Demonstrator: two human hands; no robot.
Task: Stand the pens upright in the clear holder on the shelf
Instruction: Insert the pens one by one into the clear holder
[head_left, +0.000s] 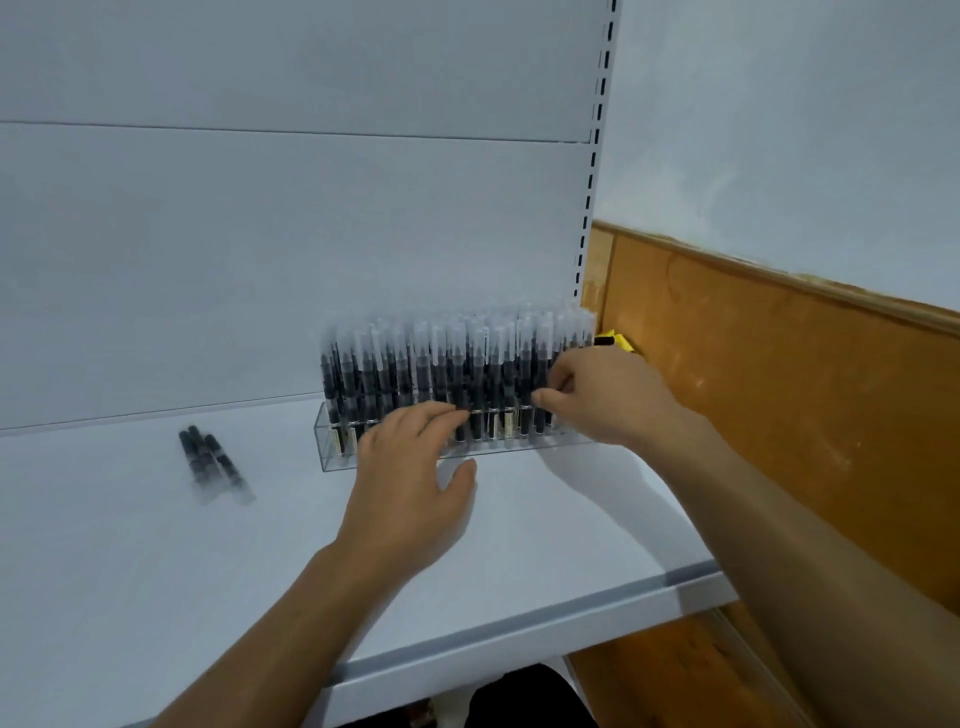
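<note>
Centrally, one clear holder (524, 451) stood on the white shelf (156, 571), set toward its right rear and close to the back panel (260, 260). It was packed with upright pens (415, 374), black-barrelled with translucent caps, in several rows. They were too many and too blurred to count.

Three loose pens (210, 462) lay flat on the shelf, side by side and touching, well apart to the left of the holder.

Two hands were at the holder. The left hand (410, 483) was spread, fingers nearly straight, fingertips against the pen barrels at the front wall and thumb held apart; it gripped nothing. The right hand (608, 400) had its fingers curled, thumb and forefinger pinching one of the upright pens near the right end.

The hands hid much of the front row. One small yellow object (618, 341) showed behind the right hand, beside a wooden wall panel (779, 415). One slotted upright (592, 182) bounded the back panel.
</note>
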